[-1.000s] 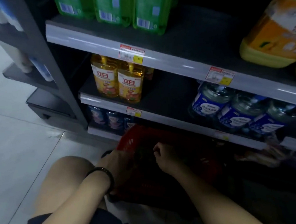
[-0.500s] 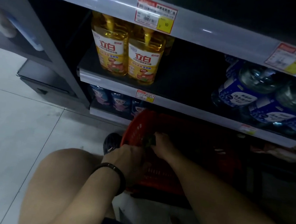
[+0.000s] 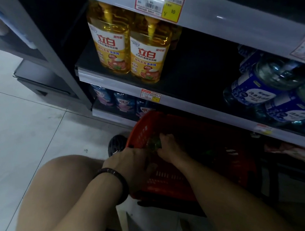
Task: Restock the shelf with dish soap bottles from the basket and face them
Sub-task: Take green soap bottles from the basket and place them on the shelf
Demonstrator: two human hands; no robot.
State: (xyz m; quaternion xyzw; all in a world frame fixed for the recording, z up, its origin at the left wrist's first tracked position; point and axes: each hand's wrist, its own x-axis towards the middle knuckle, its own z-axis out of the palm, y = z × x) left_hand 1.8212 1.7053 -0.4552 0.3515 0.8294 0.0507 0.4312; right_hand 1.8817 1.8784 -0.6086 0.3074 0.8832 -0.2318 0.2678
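A red plastic basket [image 3: 169,181] stands on the floor below the shelf. Both my hands reach into its left end. My right hand [image 3: 169,148] grips a dark green bottle [image 3: 153,143] lying inside the basket. My left hand [image 3: 130,160], with a dark bracelet on the wrist, is at the same bottle; its fingers are hidden in the dark. Two yellow dish soap bottles [image 3: 129,45] stand side by side on the middle shelf [image 3: 196,104], labels facing out.
Blue-labelled clear bottles [image 3: 274,92] fill the right of the middle shelf, with a dark gap between them and the yellow ones. Blue pouches [image 3: 123,102] sit on the bottom shelf. My bare knee [image 3: 61,190] and a black shoe [image 3: 115,145] are left of the basket.
The view has tilted down and drawn closer to the shelf. Both hands stayed inside the basket, the right one shifting slightly onto the green bottle.
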